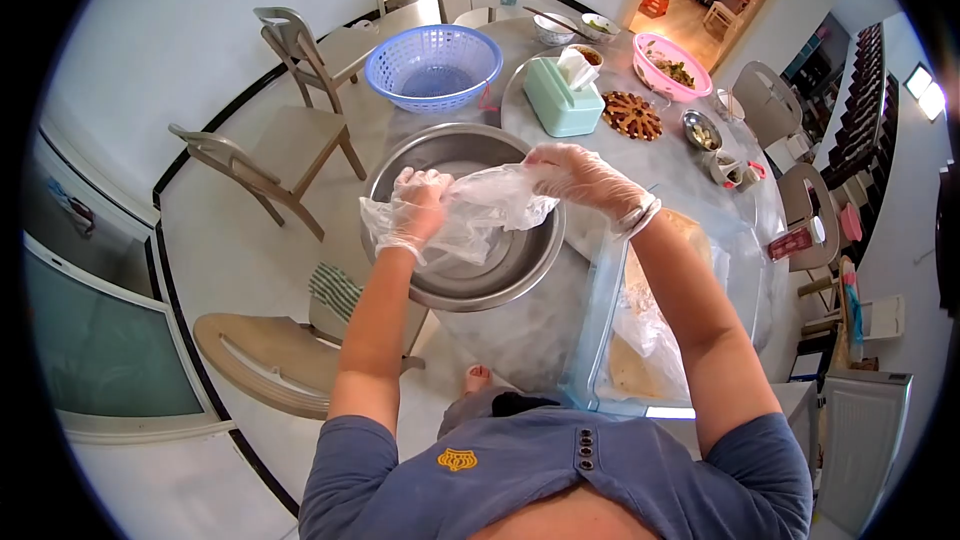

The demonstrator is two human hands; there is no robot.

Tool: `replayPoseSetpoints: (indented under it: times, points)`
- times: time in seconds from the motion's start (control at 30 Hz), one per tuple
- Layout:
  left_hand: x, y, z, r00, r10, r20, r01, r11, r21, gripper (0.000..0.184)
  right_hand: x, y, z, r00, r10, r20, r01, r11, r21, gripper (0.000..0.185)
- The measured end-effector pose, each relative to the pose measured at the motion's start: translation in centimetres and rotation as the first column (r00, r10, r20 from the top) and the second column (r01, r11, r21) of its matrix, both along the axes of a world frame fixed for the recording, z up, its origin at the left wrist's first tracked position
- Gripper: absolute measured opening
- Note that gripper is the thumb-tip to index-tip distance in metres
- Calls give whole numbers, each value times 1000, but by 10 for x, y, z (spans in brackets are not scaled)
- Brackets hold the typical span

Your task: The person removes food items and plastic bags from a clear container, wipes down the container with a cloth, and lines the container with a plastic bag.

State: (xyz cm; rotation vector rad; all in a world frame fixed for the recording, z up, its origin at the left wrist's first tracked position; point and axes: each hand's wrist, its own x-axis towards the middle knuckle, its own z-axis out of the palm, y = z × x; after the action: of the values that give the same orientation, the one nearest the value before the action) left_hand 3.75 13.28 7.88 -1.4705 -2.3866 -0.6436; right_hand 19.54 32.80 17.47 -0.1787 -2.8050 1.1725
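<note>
Both my hands wear thin clear plastic gloves. Between them a crumpled clear plastic bag [490,202] is stretched above a wide steel basin [510,292]. My left hand [418,205] is closed on the bag's left part, fingers curled into it. My right hand [585,178] grips its right end, over the basin's right rim. The basin stands on the marble-patterned round table, and the bag hides part of its inside. Below my right forearm is a clear blue plastic box [590,340] holding crumpled plastic film [655,335] and a brownish sheet-like material I cannot identify.
A blue basket [434,100] stands behind the basin. Farther right are a green tissue box [562,100], a wooden trivet [632,116], a pink basket [675,90] with greens and several bowls. Chairs [290,140] stand around the table; one [270,340] is close at my left.
</note>
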Motion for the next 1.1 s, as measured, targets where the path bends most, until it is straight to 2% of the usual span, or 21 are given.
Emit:
replayPoseSetpoints:
  times: [0.03, 0.07, 0.13, 0.17, 0.23, 0.33, 0.37, 0.4, 0.47, 0.5, 0.53, 0.6, 0.67, 0.73, 0.8, 0.83, 0.9, 0.97, 1.0, 1.07, 1.1]
  points:
    - [-2, -2, -4, 1000, 1, 1, -1, 1000, -1, 19, -3, 2, 0, 1000, -13, 5, 14, 991, -132, 25]
    - [-4, -3, -9, 1000, 2, 7, -2, 1000, -28, 19, -6, 4, 0, 1000, -13, 6, 13, 991, -132, 25]
    - [-8, -6, -18, 1000, 5, 13, -4, 998, -56, 19, -9, 3, 3, 993, -111, -51, 90, 946, -312, 18]
    - [-9, -7, -22, 999, -3, 32, 4, 1000, -18, 16, -9, 2, 4, 990, -114, -80, 83, 944, -320, 10]
    - [-8, -8, -21, 999, -13, 53, 12, 1000, 19, 13, -10, 1, 3, 990, -117, -82, 90, 955, -284, 10]
    - [-3, -5, -6, 988, -5, 157, 19, 996, -88, 18, -15, -2, 2, 983, -144, -112, 113, 964, -242, 9]
    - [6, 0, 2, 900, -199, 388, 130, 972, 197, 23, -17, -4, 2, 976, -166, -139, 130, 962, -239, 7]
    - [14, 5, 14, 734, -426, 529, 152, 863, 482, 28, -18, -7, 3, 977, -165, -137, 129, 962, -239, 7]
    - [22, 8, 46, 684, -451, 573, 182, 866, 465, 30, -19, -18, 9, 971, -159, -179, 159, 987, -15, 13]
    - [22, 9, 55, 631, -474, 614, 213, 867, 451, 32, -20, -21, 11, 971, -158, -177, 157, 987, -18, 13]
    - [20, 14, 51, 632, -472, 615, 211, 868, 449, 32, -21, -23, 15, 962, -204, -182, 195, 979, -65, 14]
    - [15, 22, 40, 481, -371, 794, 37, 914, 404, 30, -25, -26, 22, 951, -245, -188, 227, 968, -110, 15]
    - [16, 25, 35, 463, -412, 785, 17, 890, 456, 28, -26, -29, 27, 937, -280, -211, 282, 959, -20, 19]
    - [19, 28, 39, 441, -456, 773, -1, 861, 509, 27, -27, -31, 30, 937, -250, -246, 255, 967, -9, 23]
    - [22, 27, 44, 220, -568, 793, -75, 801, 594, 24, -26, -30, 26, 936, -221, -273, 229, 973, -2, 27]
    - [23, 26, 48, 218, -568, 793, -73, 801, 594, 24, -25, -24, 19, 926, -181, -332, 192, 981, -3, 32]
    - [23, 27, 56, 170, -652, 739, -243, 699, 673, 23, -18, -10, 8, 908, -143, -393, 157, 988, 4, 38]
    - [15, 22, 56, 163, -664, 730, -258, 685, 681, 23, -4, 7, 0, 968, -101, -228, 87, 994, -71, 46]
    - [13, 20, 57, 155, -670, 726, -277, 676, 683, 23, 2, 13, -2, 968, -100, -229, 86, 994, -68, 46]
    - [12, 18, 59, 205, -619, 758, -321, 689, 649, 23, 11, 23, -9, 996, -56, -76, 47, 992, -117, 43]
    - [9, 17, 56, 176, -626, 760, -345, 683, 643, 23, 9, 22, -11, 995, -95, -40, 82, 967, -243, 33]
